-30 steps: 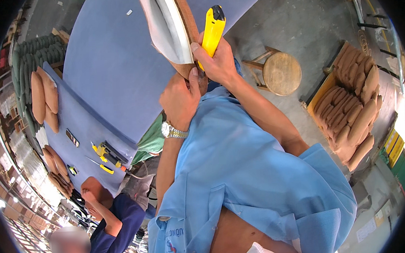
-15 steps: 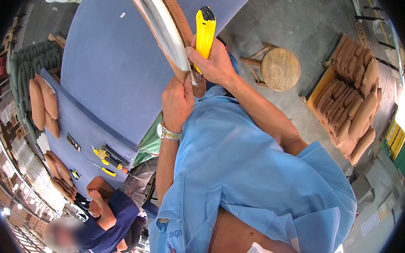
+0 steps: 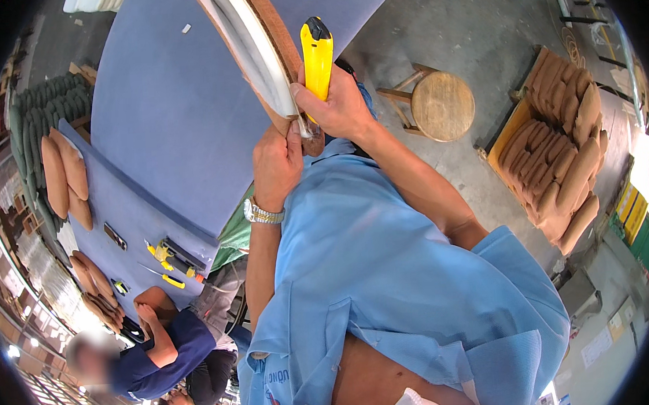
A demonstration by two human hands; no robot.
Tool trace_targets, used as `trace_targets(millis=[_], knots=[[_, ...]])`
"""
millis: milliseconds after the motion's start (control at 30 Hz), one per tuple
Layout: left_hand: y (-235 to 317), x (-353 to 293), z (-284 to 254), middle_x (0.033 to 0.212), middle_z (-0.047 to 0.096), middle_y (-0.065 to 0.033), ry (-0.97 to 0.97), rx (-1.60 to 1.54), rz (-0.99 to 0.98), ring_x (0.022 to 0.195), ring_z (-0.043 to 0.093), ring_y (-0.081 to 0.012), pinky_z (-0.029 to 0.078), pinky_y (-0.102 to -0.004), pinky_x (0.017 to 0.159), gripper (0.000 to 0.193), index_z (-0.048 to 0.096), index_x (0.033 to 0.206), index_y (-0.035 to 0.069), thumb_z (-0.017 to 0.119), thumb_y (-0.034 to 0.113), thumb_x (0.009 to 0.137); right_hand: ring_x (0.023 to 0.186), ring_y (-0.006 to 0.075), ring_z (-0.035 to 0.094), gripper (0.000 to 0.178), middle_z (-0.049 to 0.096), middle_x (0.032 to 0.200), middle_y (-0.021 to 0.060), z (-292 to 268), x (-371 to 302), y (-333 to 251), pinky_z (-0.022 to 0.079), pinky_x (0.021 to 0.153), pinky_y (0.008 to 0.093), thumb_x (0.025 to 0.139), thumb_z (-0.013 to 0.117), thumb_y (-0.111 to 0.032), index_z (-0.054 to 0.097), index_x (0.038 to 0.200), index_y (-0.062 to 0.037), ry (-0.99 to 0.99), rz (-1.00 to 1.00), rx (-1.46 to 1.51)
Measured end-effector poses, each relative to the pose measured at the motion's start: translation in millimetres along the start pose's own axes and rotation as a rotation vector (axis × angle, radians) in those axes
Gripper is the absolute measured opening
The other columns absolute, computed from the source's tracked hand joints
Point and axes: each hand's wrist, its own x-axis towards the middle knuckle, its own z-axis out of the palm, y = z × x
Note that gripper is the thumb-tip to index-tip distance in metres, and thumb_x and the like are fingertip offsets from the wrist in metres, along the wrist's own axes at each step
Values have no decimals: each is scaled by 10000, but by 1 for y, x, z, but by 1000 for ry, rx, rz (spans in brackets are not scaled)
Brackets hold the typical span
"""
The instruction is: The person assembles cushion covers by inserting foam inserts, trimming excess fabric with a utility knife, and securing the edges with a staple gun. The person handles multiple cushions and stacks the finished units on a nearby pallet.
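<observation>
We see our right hand closed around a yellow knife, its black tip pointing up and away from us. The knife lies just beside the edge of a curved panel, a brown board with a pale grey-white layer on its inner face. Our left hand is clamped on the lower end of that panel, thumb and fingers wrapped round it, right under the right hand; the two hands touch or nearly touch there. We cannot tell whether a blade is out or meets the panel, since the fingers hide that spot. A metal watch sits on the left wrist.

The panel is held up in front of our chest, above a blue table that fills the upper left of the view. We wear a light blue shirt.

On a lower blue bench to our left lie small yellow tools and tan cushions. A person in a dark blue top leans there, arms folded.

To our right, on the concrete floor, stands a round wooden stool. Beyond it a pallet carries a stack of tan pads.
</observation>
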Motion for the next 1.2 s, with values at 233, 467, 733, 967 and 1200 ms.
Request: trace_targets(millis=[233, 467, 733, 967, 1200], knots=[[-2, 0, -1, 858, 662, -252, -49, 2, -58, 754, 636, -466, 489, -517, 637, 245, 655, 1040, -17, 535, 196, 1062, 655, 97, 563, 114, 613, 734, 16, 5, -4, 5, 469, 609, 292, 936, 675, -127, 607, 934, -36, 65, -3, 11], [-3, -1, 2, 898, 669, -241, 0, -75, -48, 798, 655, -434, 502, -502, 648, 253, 655, 1095, -11, 567, 221, 1046, 667, 90, 572, 107, 616, 742, 10, 8, -5, 3, 475, 611, 289, 937, 677, -110, 607, 943, -30, 148, 17, 82], [6, -27, 6, 1220, 641, -197, 87, -78, -108, 863, 725, -241, 588, -363, 673, 839, 418, 1488, -6, 807, 409, 871, 710, 95, 538, 173, 568, 781, -7, 5, 13, -12, 462, 636, 290, 954, 710, -175, 592, 950, -48, 26, 44, 48], [13, -35, 10, 1041, 723, -211, 107, -351, -346, 655, 704, -282, 570, -368, 636, 790, 426, 1502, -36, 811, 263, 882, 596, 74, 567, 222, 641, 769, 27, -33, 80, -46, 437, 494, 243, 1020, 657, -272, 554, 1077, -84, 24, -17, 241], [4, -28, -23, 959, 709, -104, 600, -575, -595, 792, 657, -103, 547, -289, 690, 514, 487, 1502, -31, 619, 184, 1055, 863, 355, 718, 447, 724, 905, 185, -133, 207, 49, 570, 818, 463, 902, 709, -410, 605, 1127, -38, -255, 102, -953]])
